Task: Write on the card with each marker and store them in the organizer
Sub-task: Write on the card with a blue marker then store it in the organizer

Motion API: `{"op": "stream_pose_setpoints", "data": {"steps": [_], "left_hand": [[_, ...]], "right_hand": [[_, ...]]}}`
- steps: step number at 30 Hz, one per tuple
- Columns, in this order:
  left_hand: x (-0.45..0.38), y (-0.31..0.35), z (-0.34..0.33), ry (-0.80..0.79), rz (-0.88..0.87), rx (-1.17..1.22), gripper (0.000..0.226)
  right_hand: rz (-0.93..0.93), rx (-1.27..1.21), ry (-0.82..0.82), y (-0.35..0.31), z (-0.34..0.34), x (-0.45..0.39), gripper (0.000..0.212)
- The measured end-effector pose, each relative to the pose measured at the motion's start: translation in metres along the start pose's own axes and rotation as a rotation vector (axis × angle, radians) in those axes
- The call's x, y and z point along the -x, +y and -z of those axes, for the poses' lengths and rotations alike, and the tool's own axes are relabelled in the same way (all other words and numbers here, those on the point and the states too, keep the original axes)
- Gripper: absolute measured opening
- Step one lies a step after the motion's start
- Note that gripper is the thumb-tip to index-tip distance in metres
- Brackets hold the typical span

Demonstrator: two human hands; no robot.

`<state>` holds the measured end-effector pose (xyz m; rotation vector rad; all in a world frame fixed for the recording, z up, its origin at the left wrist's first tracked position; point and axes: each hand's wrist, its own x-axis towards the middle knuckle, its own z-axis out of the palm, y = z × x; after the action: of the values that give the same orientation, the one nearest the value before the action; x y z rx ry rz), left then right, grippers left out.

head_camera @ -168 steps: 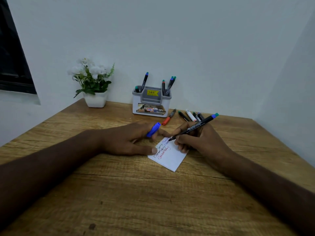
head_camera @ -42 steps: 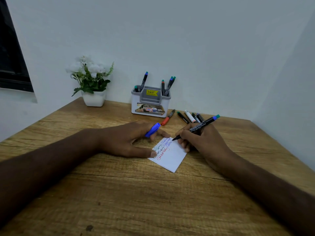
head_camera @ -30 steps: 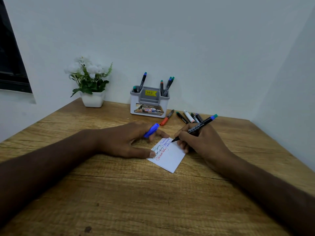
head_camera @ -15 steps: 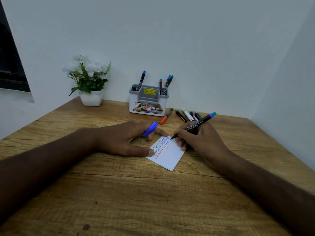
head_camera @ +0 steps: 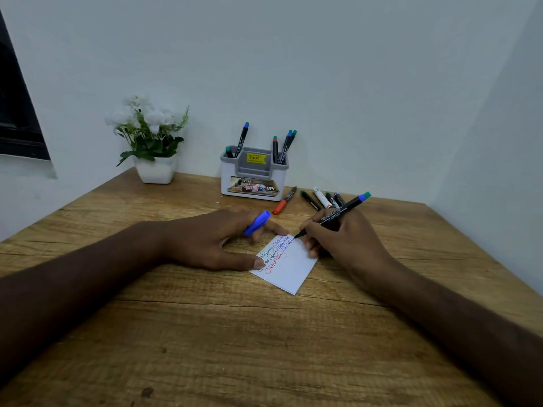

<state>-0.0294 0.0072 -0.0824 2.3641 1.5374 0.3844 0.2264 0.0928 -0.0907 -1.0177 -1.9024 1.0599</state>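
While the right hand (head_camera: 349, 239) grips a black marker (head_camera: 338, 214) tip-down on the card (head_camera: 289, 267), the left hand (head_camera: 217, 239) pinches a blue cap (head_camera: 257, 222). Its thumb pins the card's left edge. Loose markers (head_camera: 320, 198) lie just behind, mid-frame.

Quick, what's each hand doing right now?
Left hand: holds the blue cap, thumb on the card.
Right hand: grips the marker, tip at the card.

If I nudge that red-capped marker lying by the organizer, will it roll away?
Probably a little. The red-capped marker looks round and slim and lies flat on the smooth wooden table, so a sideways push would likely roll it. It seems light and stiff, easy to pinch. The organizer beside it might stop it.
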Motion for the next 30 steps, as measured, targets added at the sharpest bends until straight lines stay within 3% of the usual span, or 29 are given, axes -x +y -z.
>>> {"op": "stream_pose_setpoints", "data": {"steps": [6, 13, 17, 20, 25, 30], "left_hand": [[0.000, 0.001, 0.000, 0.001, 0.016, -0.038, 0.058], [0.000, 0.011, 0.002, 0.010, -0.017, -0.016, 0.041], [0.002, 0.015, 0.002, 0.037, 0.003, -0.101, 0.041], [0.002, 0.012, -0.001, 0.045, 0.022, -0.184, 0.058], [0.004, 0.016, 0.000, 0.066, -0.015, -0.161, 0.032], [0.005, 0.019, 0.000, 0.093, -0.025, -0.173, 0.027]], "right_hand": [[0.023, 0.053, 0.000, -0.004, 0.000, 0.003, 0.012], [0.047, -0.270, 0.128, -0.011, 0.005, 0.009, 0.009], [0.065, -0.439, 0.056, -0.015, 0.005, 0.014, 0.008], [0.074, -0.537, 0.006, -0.017, 0.003, 0.016, 0.016], [0.069, -0.527, -0.044, -0.019, 0.003, 0.018, 0.026], [0.073, -0.497, -0.087, -0.018, 0.003, 0.019, 0.018]]}}
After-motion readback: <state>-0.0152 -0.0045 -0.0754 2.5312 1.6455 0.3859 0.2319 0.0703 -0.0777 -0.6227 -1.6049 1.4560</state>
